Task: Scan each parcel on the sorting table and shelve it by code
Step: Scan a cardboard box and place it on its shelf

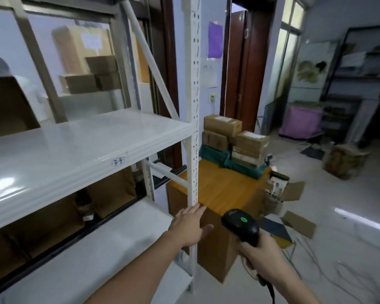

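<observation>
Right hand (264, 256) clamping handle of black plastic handheld scanner (241, 224), head pointing forward toward orange wooden sorting table (226, 189). Left hand (190, 224) empty, fingers straight, reaching past white steel shelf post (193, 128). Brown cardboard parcels (236, 139) are sitting stacked at table's far end (long axes lying roughly across table). We are judging them stiff and light; better taking hold at opposite side faces.

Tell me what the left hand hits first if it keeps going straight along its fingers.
Probably the white shelf upright: the left hand is open, and its fingers point up and forward at the post's lower part, in front of the wooden sorting table. Depth is unclear, so it could pass beside the post and reach the table's edge.
</observation>
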Motion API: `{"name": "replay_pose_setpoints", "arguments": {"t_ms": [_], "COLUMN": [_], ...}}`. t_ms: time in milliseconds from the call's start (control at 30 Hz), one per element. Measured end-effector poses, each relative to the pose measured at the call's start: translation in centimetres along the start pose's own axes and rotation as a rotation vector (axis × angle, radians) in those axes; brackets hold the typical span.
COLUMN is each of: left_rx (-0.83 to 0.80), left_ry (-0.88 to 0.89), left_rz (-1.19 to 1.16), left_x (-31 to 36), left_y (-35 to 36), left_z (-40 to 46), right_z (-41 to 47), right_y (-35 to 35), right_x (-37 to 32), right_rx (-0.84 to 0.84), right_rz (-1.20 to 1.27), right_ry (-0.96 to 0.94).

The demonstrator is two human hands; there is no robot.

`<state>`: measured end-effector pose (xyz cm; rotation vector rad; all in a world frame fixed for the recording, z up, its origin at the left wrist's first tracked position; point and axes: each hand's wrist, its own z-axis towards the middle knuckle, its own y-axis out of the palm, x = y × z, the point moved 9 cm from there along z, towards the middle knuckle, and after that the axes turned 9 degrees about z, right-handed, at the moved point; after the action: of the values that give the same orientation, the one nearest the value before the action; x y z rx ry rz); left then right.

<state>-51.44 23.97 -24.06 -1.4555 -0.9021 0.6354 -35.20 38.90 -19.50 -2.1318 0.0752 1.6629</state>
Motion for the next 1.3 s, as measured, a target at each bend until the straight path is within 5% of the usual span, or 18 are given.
{"name": "replay_pose_setpoints", "arguments": {"t_ms": [967,1300], "left_rx": [-0.094,-0.053], "left_ry": [0.166,-0.092], "left_rz": [-0.002,-0.329], "left_x": [18.3,20.5], "left_y": [2.4,3.5], "left_z": [50.0,65.5], "right_z": [36.7,55.4], "right_y": [-27.9,-33.2], "right_x": [2.4,3.5], "right_rx": [0.302,0.131], "right_rz": [-0.021,-0.055], "right_ry": [0.118,0.133]}}
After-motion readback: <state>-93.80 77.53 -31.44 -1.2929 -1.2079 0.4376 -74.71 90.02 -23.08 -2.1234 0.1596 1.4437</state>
